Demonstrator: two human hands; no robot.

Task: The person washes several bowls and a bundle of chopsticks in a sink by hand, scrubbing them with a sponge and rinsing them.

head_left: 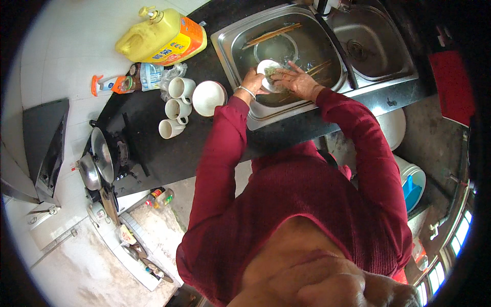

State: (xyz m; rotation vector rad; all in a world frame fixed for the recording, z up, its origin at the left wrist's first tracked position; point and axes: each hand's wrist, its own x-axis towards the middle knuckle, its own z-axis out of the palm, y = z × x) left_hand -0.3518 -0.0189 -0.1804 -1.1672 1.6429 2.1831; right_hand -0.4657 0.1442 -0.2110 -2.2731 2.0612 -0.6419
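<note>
Over the left sink basin [232, 56], my left hand [251, 83] grips the edge of a small white bowl [264, 66]. My right hand [299, 83] reaches into the bowl from the right, its fingers bent against the inside. A pale greenish patch shows under those fingertips; whether it is a scrubber or wet residue I cannot make out. Beneath, the basin holds water with a round pale dish [276, 46] in it. Chopsticks [273, 35] lie across the basin's far side, and more chopsticks [319, 67] are to the right of my right hand.
Left of the sink stand stacked white bowls [207, 98] and three white mugs [181, 88]. Behind them are a large yellow pump jug [163, 38] and a spray bottle [112, 83]. Pans [102, 153] sit at the far left. A second basin [360, 51] adjoins on the right.
</note>
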